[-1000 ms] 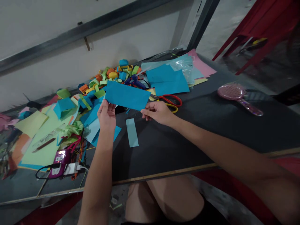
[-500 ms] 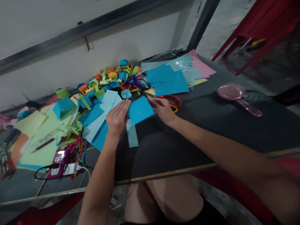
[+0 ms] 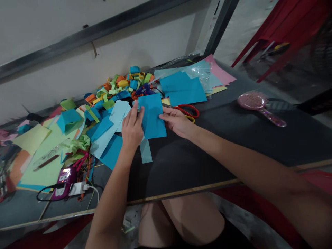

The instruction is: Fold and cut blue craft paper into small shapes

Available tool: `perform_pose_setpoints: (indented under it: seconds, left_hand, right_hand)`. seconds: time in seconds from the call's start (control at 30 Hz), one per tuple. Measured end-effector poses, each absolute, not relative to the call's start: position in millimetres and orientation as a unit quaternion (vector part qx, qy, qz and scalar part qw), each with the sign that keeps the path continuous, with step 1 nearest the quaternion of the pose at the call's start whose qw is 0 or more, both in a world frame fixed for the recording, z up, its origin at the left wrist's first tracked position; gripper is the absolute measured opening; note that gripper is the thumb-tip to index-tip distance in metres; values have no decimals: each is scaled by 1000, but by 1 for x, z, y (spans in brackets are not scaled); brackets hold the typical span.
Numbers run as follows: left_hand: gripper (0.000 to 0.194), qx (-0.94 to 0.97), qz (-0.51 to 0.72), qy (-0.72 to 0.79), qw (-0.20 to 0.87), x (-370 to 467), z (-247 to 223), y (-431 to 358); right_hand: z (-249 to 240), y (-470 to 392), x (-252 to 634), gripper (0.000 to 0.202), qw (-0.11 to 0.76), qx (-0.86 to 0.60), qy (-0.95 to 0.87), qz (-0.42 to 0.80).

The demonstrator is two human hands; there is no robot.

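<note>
**Blue paper held between two hands**

At the centre of the frame, a blue paper piece (image 3: 152,116), matte, roughly rectangular and standing taller than wide, hangs just above the dark worktop (image 3: 233,138). The left hand (image 3: 132,129) presses its left edge with flat fingers; the right hand (image 3: 176,121) pinches its right edge.

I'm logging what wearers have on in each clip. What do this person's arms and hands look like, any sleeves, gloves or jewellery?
Both forearms are bare, with no sleeves in view. The left hand and right hand wear no gloves, and no rings, watch or bracelet show. Dark shorts show at the lap.
</note>
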State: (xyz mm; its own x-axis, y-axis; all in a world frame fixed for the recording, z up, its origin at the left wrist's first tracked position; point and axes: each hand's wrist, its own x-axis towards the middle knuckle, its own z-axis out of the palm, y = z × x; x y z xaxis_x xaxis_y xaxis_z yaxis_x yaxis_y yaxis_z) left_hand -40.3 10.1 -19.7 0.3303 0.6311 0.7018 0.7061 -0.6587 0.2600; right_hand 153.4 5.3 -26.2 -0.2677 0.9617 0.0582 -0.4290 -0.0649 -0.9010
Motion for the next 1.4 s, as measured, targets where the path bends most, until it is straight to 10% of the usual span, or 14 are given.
perform_pose_setpoints:
  seconds: [0.23,0.57,1.03,1.4]
  left_hand:
    - [49,-662,-409,-510,-368,-26,-21,5]
    - [36,-600,-552,-537,-217,-21,-17,2]
    - [59,-501,-629,-486,-341,-29,-28,18]
    - [56,-474,-662,-575,-80,-40,-11,13]
  right_hand:
    - [-27,6,156,43,537,-309,-459,637]
    - [-23,-2,150,35,414,-404,-496,648]
    - [-23,-2,155,25,374,-399,-621,560]
    - [-23,-3,154,28,408,-388,-541,625]
